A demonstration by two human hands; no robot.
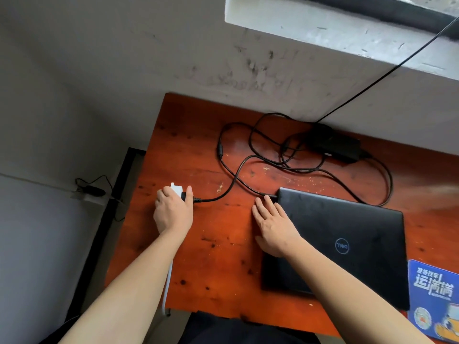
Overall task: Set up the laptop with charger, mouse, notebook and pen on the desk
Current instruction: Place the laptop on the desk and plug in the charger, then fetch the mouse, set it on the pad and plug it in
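Your left hand (pixel 173 209) wraps around a white power strip (pixel 176 188) at the desk's (pixel 213 269) left edge, covering the charger's black plug (pixel 184 196). Your right hand (pixel 274 228) lies flat, fingers spread, against the left edge of the closed laptop (pixel 347 244). The charger cable (pixel 238 167) loops from the plug to the charger brick (pixel 334 146) at the rear, then into the laptop's corner. A blue mouse pad (pixel 434 294) lies just right of the laptop.

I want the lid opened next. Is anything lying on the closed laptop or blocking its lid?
Only the right hand rests on the laptop at its left edge. The charger cable plugs into its far left corner, clear of the lid.
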